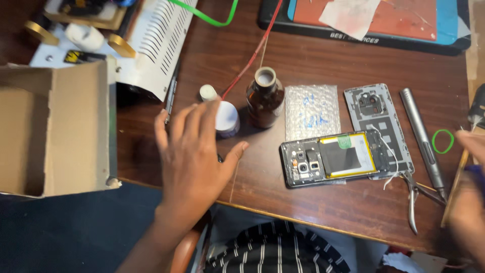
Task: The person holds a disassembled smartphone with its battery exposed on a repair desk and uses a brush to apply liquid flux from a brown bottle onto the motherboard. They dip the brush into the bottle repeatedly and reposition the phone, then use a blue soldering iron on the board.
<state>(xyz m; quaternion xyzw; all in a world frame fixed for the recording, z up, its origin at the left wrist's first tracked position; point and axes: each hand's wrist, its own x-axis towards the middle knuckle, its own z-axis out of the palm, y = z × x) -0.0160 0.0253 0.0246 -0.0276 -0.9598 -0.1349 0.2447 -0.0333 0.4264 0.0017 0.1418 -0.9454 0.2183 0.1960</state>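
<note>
My left hand [194,151] hovers over the brown table [313,60] with fingers spread, holding nothing, its fingertips close to a small white-capped jar [227,119]. Beside the jar stands a brown glass bottle [264,97] with its top off. An opened phone [331,159] with its battery showing lies to the right, next to its grey back cover [376,114]. My right hand [467,202] is blurred at the right edge and seems to hold a thin wooden stick [454,189].
An open cardboard box [55,126] fills the left. A bubble-wrap pouch [311,111], grey pen-like tool [423,141], metal cutters [414,194] and green rubber ring [443,140] lie nearby. A work mat [364,25] and a white vented device [156,40] sit at the back.
</note>
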